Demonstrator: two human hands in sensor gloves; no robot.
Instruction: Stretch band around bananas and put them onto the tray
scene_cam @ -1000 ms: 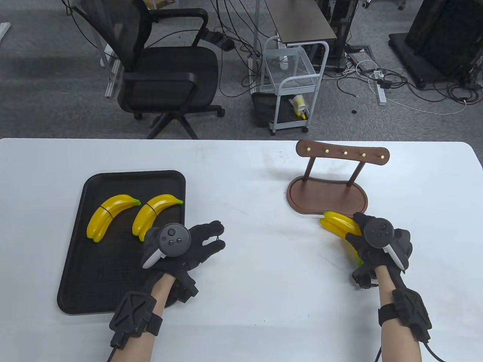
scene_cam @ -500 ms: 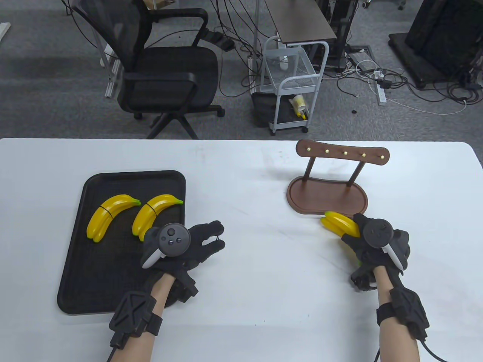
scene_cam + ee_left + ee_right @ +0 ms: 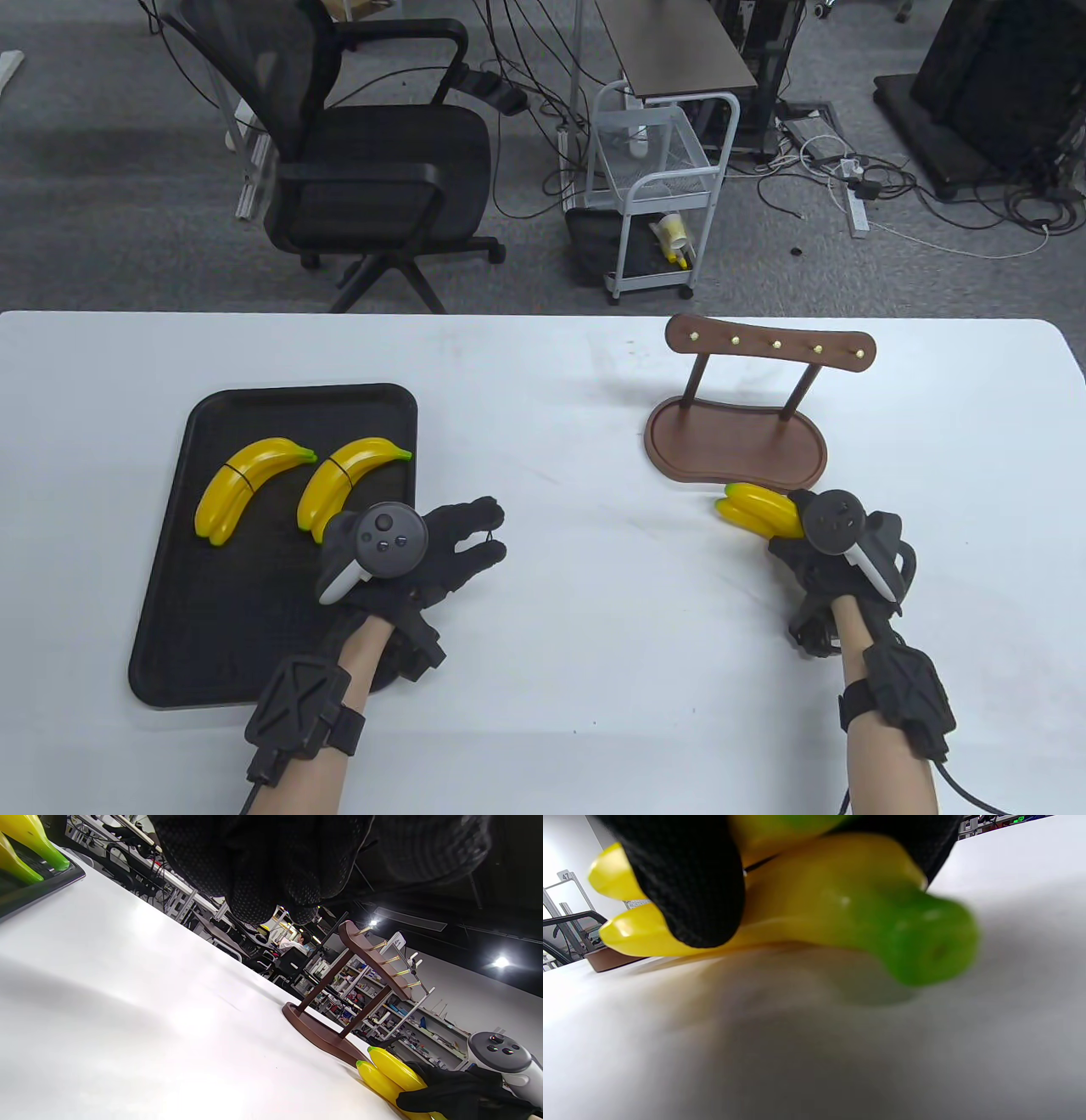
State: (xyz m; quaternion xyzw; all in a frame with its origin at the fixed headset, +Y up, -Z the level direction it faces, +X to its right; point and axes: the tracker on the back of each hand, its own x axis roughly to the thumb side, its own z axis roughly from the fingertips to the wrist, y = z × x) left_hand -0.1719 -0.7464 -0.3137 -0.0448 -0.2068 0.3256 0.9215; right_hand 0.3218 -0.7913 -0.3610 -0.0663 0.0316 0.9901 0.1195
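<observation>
Nearest, at the right of the white counter [image 3: 551, 645], the right hand [image 3: 836, 556] is seen with its grip curled round a pair of yellow bananas [image 3: 758, 511]; the green stem end is shown close in the right wrist view, just above the counter surface, with a thin dark band [image 3: 759, 863] glimpsed across the fruit between the gloved fingers [image 3: 687, 878]; whether the pair rests on the counter or is lifted cannot be told. At the near left, the left hand [image 3: 424, 552] is held over the right edge of the black tray [image 3: 212, 628], its fingers spread and relaxed, pointing right; a small dark loop seems to be pinched at the fingertips, but it is too small for certainty. Farther back on the tray, two banded banana pairs are laid side by side, the left banana pair [image 3: 246, 486] and the right banana pair [image 3: 346, 484], each crossed by a dark band. Just beyond the held bananas, a brown wooden stand [image 3: 736, 437] with a pegged top bar is placed on the counter. Beyond the counter, an office chair [image 3: 365, 144] and a white cart [image 3: 657, 178] are seen on the grey floor.
</observation>
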